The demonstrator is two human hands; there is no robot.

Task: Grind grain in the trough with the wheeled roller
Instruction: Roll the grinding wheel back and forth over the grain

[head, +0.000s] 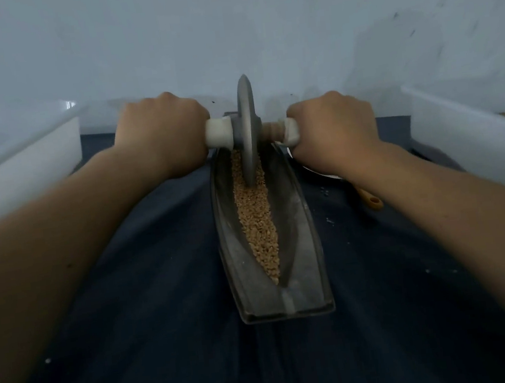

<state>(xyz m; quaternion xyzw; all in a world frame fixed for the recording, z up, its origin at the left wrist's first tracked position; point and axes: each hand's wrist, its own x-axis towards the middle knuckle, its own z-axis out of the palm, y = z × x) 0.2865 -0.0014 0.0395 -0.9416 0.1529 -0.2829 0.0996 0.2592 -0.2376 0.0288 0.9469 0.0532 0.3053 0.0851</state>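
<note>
A long grey metal trough (pixel 305 248) lies lengthwise on the dark cloth, pointing away from me. A strip of tan grain (pixel 258 222) fills its groove. The wheeled roller (pixel 248 122), a grey metal disc on an axle with white handles, stands upright in the groove near the far end, its rim pressed into the grain. My left hand (pixel 160 135) is closed around the left handle. My right hand (pixel 335 131) is closed around the right handle. Both arms are stretched forward.
A white plastic bin (pixel 22 173) stands at the left and another (pixel 471 135) at the right. A white plate edge (pixel 321 174) and a yellow wooden handle (pixel 371 199) lie right of the trough, under my right wrist. A white wall rises behind.
</note>
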